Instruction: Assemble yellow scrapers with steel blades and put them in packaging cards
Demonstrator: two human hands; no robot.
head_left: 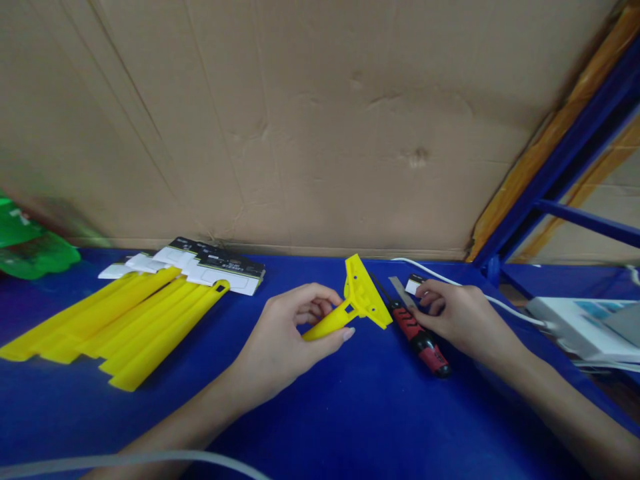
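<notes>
My left hand (293, 333) is closed round the short handle of a yellow plastic scraper (367, 293), whose wide flat head points up and right. My right hand (453, 317) is closed, with the thumb tip at the lower end of a thin flat metal blade (401, 292). Its other fingers curl beside a small black-and-white card (413, 285). Between the hands a red-and-black screwdriver (420, 337) lies on the blue table, its shaft partly hidden behind the scraper head.
Several long yellow handles (165, 333) lie at the left beside printed cards (220, 267). A green bottle (35, 247) is at the far left. A white power strip (585, 327) with a cable sits at the right, near a blue frame (550, 153). Cardboard (300, 133) stands behind.
</notes>
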